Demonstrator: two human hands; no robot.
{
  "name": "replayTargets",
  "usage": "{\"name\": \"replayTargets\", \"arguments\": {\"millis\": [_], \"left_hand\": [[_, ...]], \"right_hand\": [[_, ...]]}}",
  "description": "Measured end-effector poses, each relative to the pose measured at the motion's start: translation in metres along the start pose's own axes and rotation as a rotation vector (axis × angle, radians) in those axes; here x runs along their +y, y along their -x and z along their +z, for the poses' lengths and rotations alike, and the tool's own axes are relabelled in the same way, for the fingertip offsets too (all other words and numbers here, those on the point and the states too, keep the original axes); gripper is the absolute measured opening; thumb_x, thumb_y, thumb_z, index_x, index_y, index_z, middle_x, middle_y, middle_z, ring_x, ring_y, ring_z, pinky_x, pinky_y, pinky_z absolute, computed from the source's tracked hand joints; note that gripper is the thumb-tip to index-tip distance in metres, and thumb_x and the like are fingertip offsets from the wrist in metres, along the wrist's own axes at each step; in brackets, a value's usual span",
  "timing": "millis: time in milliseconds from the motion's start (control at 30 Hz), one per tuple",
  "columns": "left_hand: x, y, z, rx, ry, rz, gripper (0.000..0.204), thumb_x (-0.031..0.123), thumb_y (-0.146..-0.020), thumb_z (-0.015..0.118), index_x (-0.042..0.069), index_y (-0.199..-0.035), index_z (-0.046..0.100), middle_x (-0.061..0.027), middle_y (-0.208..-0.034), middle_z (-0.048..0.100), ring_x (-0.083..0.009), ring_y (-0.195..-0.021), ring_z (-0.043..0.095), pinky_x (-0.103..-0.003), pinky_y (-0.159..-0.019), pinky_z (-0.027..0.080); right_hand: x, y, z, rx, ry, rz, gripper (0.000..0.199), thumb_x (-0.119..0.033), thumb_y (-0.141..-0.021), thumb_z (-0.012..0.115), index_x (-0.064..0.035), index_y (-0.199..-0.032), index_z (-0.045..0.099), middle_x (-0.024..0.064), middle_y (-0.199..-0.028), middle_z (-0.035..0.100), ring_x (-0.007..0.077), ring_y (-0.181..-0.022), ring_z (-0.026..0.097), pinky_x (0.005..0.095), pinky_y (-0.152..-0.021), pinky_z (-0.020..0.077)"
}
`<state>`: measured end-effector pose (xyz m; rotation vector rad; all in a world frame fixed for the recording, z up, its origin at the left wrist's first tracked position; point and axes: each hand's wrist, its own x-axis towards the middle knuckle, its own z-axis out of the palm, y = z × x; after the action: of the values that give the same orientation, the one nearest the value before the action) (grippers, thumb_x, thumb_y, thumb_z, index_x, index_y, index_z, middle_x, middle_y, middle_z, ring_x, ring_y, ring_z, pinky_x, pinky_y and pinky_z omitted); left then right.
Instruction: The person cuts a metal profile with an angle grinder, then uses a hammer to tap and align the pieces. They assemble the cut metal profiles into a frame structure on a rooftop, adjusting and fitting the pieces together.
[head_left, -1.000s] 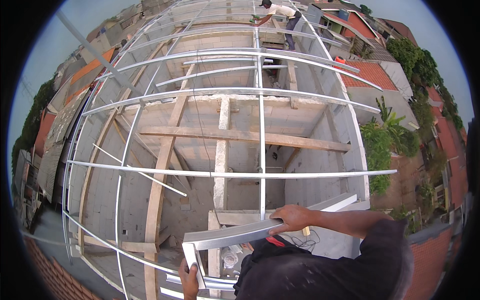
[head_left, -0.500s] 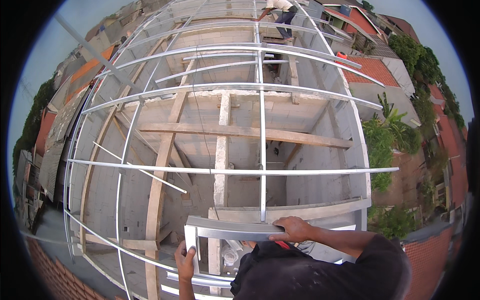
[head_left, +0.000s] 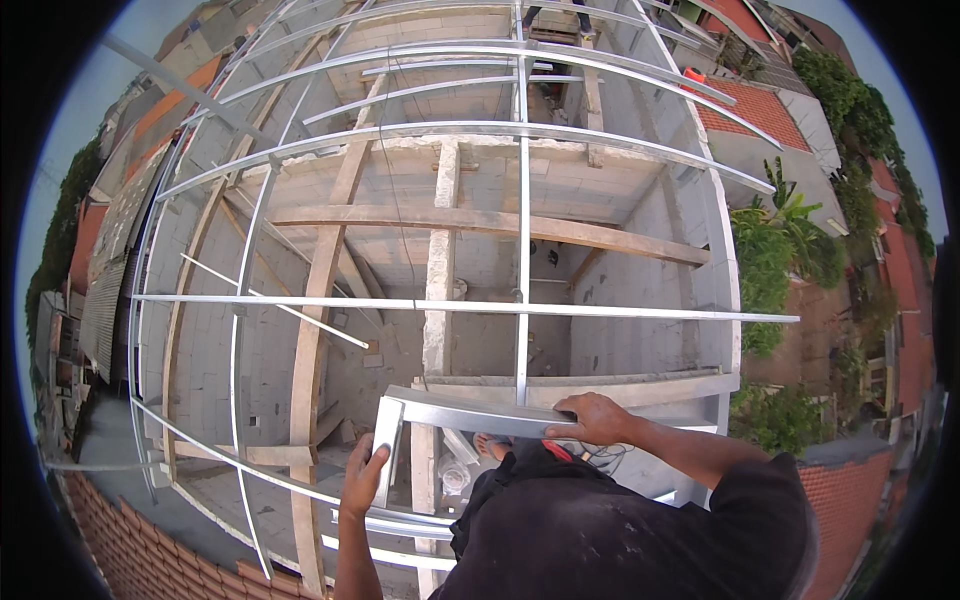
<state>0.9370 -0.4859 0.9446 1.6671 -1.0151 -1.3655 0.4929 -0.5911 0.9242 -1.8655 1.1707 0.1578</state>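
My right hand (head_left: 592, 418) is closed over the right end of a silver metal channel (head_left: 480, 412), with the arm reaching in from the right. At the channel's left end a shorter metal leg (head_left: 391, 455) drops toward me, roughly square to it; I cannot tell how the two are joined. My left hand (head_left: 363, 472) grips this leg from its outer side, thumb on the near face. The channel lies just in front of my dark shirt (head_left: 640, 520). The right end is partly hidden under my fingers.
Silver roof battens (head_left: 460, 306) cross above block-walled rooms, with open drops between them. A wooden plank (head_left: 490, 232) spans the gap, and a concrete-topped wall (head_left: 438, 260) runs away from me. Loose metal lengths (head_left: 400, 525) lie near my left forearm. Another person's legs (head_left: 560, 15) show far ahead.
The view has tilted downward, so the far person is mostly out of the picture. The channel's short leg now leans slightly, its lower end toward the left. Both hands keep their hold.
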Motion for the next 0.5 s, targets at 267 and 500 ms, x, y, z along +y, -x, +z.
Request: {"name": "replayTargets", "arguments": {"millis": [267,500], "left_hand": [[-0.041,0.001,0.026,-0.070,-0.337,-0.100,0.077,0.058,-0.089,0.082,-0.006,-0.130,0.066,-0.0231,-0.122,0.074,-0.0332,-0.118,0.069,-0.044,-0.103,0.051],[-0.021,-0.005,0.034,0.073,-0.142,0.124,0.072,0.050,-0.081,0.090,-0.007,-0.119,0.068,-0.0136,-0.101,0.075,-0.0200,-0.096,0.067,-0.038,-0.090,0.055]], "right_hand": [[0.030,0.005,-0.006,-0.147,0.040,0.018,0.088,-0.081,-0.093,0.060,0.0012,-0.120,0.076,0.0260,-0.112,0.075,0.0439,-0.109,0.071,0.0537,-0.097,0.0532],[0.022,-0.005,-0.048,-0.104,0.061,-0.078,0.089,-0.081,-0.093,0.060,0.0026,-0.119,0.075,0.0251,-0.109,0.074,0.0437,-0.107,0.071,0.0519,-0.096,0.0540]]}}
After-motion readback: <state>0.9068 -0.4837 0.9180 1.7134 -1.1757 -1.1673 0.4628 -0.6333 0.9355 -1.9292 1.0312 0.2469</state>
